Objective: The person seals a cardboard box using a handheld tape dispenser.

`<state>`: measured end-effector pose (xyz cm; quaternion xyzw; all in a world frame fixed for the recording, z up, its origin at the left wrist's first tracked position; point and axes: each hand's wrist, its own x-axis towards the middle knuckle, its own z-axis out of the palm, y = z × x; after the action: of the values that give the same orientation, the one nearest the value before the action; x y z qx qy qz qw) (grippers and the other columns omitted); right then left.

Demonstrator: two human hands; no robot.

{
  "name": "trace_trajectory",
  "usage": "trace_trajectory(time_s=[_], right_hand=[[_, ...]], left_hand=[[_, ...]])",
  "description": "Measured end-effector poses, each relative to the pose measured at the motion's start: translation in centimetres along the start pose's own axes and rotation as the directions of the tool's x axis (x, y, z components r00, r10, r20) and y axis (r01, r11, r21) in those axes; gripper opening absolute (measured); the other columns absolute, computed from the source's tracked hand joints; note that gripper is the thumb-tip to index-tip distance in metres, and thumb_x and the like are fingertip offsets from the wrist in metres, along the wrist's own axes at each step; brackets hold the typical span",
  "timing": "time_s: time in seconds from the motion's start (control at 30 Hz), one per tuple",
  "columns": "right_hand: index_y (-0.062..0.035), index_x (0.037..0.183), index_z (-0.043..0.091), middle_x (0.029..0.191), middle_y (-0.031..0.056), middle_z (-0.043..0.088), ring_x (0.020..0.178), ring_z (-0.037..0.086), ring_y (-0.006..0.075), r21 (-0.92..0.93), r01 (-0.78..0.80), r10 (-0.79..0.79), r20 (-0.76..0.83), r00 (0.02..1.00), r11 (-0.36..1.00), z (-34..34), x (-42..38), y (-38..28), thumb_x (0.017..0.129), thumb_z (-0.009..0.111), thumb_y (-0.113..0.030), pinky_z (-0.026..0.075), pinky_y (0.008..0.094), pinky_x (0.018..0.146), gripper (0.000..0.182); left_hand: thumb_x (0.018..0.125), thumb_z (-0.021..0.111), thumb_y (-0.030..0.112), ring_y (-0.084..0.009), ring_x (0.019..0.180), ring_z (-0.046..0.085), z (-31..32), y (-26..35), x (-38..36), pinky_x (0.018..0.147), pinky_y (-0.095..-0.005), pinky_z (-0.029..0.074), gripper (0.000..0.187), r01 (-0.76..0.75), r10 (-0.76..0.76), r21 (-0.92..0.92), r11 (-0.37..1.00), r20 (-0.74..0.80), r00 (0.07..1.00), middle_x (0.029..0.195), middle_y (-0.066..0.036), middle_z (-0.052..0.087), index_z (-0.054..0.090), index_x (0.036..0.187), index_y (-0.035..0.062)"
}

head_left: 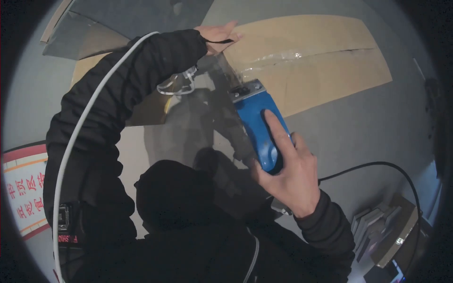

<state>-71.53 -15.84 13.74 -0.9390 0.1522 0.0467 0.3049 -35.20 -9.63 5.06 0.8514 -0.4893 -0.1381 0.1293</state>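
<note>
A blue tool [257, 125] with a metal front end is gripped in my right hand [293, 172], with the index finger stretched along its top. My left hand [219, 37] lies with fingers extended at the left edge of a tan cardboard sheet [325, 56], a thin black strap across it. Shiny clear tape [283, 56] runs along a seam in the cardboard. The tool's metal end is near the sheet's lower left edge, below my left hand; whether they touch, I cannot tell. Beneath my left forearm is a clear plastic piece [181, 85].
A white cable [78, 125] crosses my left sleeve. A black cable [377, 163] curves at the right. Stacked flat boxes [382, 228] stand at the lower right. Dark panels [118, 23] are at the upper left, and a sign with red characters [26, 188] is at the left.
</note>
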Motion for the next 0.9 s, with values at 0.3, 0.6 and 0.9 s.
trace_trajectory(time_s=[0.3, 0.6, 0.9], right_hand=[[-0.0147, 0.140, 0.041, 0.082, 0.0123, 0.050, 0.061, 0.052, 0.0251, -0.053, 0.145, -0.148, -0.063, 0.987, 0.988, 1.2, -8.3, 5.4, 0.073, 0.071, -0.042, 0.049, 0.0325, 0.055, 0.079], [-0.0200, 0.144, 0.030, 0.097, 0.0174, 0.053, 0.073, 0.057, 0.0315, 0.022, 0.111, -0.111, 0.005, 0.994, 0.994, 4.7, -9.5, 7.2, 0.072, 0.076, -0.042, 0.053, 0.0376, 0.067, 0.088], [-0.0248, 0.147, 0.022, 0.124, 0.0260, 0.050, 0.095, 0.059, 0.0472, 0.079, -0.032, 0.017, 0.183, 0.983, 0.996, 6.4, -13.3, 9.2, 0.076, 0.078, -0.036, 0.052, 0.0484, 0.084, 0.091]], left_hand=[[0.088, 0.017, 0.072, -0.0373, 0.135, 0.031, -2.2, 1.7, -1.1, 0.112, -0.0470, 0.025, 0.086, 0.046, -0.054, 0.058, 0.997, 0.156, 0.986, 0.151, -0.014, 0.023, 0.008, 0.150, 0.0132], [0.097, 0.026, 0.055, -0.0302, 0.096, 0.035, -0.9, -0.4, -0.5, 0.082, -0.0416, 0.032, 0.049, -0.158, 0.172, 0.208, 0.965, -0.051, 0.984, 0.120, -0.007, 0.023, 0.017, 0.128, 0.0178], [0.095, 0.021, 0.062, -0.0400, 0.106, 0.053, -1.5, 0.2, -0.8, 0.087, -0.0428, 0.040, 0.068, -0.122, 0.125, 0.191, 0.974, -0.007, 0.992, 0.141, -0.012, 0.043, 0.008, 0.151, 0.0242]])
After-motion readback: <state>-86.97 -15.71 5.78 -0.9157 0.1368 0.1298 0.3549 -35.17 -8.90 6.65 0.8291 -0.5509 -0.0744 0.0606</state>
